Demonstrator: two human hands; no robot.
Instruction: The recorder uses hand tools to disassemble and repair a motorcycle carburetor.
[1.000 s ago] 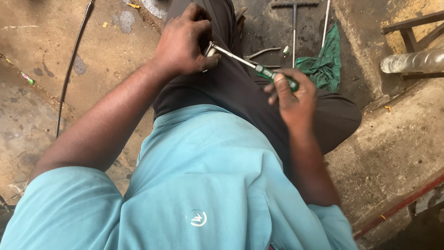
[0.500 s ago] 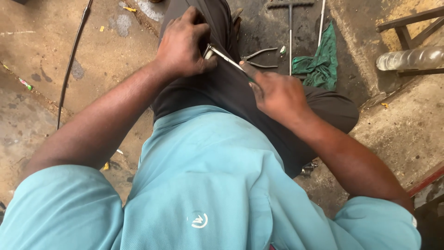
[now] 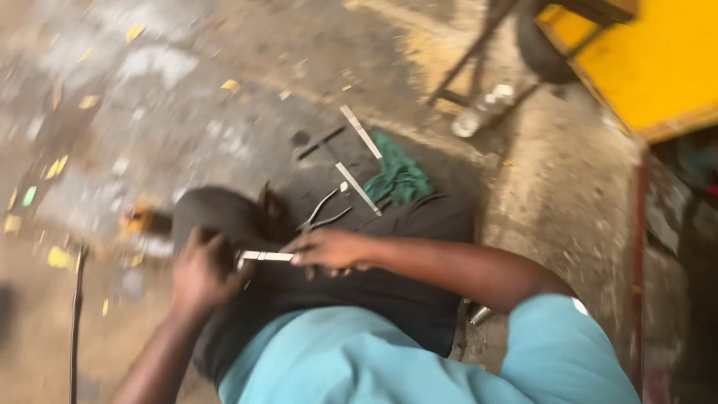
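Note:
The view is blurred. I sit on a dirty concrete floor in dark trousers and a light blue shirt. Over my lap, my left hand is closed around one end of a thin metal screwdriver shaft. My right hand covers the other end with its fingers curled, hiding the handle. The two hands are close together, and only a short bright piece of shaft shows between them.
On the floor beyond my knees lie pliers, two flat metal bars, and a crumpled green cloth. A plastic bottle lies by metal legs, below a yellow panel. A dark cable runs at left.
The camera has swung, bringing the yellow panel into view and blurring the picture. My right hand has slid along the shaft toward my left hand, and now hides the green handle.

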